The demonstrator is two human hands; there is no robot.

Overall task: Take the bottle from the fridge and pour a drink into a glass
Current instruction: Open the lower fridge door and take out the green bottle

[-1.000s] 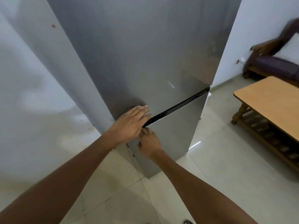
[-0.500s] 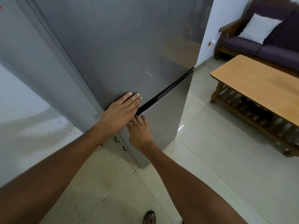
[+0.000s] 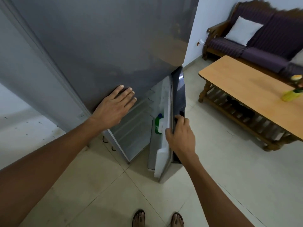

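Note:
A tall grey fridge (image 3: 98,46) fills the upper left. Its lower door (image 3: 177,95) stands swung out to the right, edge-on to me. My right hand (image 3: 179,136) grips that door's top edge. My left hand (image 3: 114,107) lies flat, fingers spread, against the upper door just above the opening. A green bottle (image 3: 158,123) with a blue cap stands in the inner door shelf. Bare wire shelves (image 3: 136,122) show inside the lower compartment. No glass is in sight.
A wooden coffee table (image 3: 246,89) stands at the right with a blurred yellow-green object (image 3: 291,95) on it. A dark purple sofa (image 3: 255,45) with a white cushion is behind. My sandalled feet (image 3: 157,218) are on the pale tiled floor.
The lower fridge door was closed with both hands at its seam; now my right hand has pulled it wide open, baring the shelves and the bottle. My left hand stays on the upper door.

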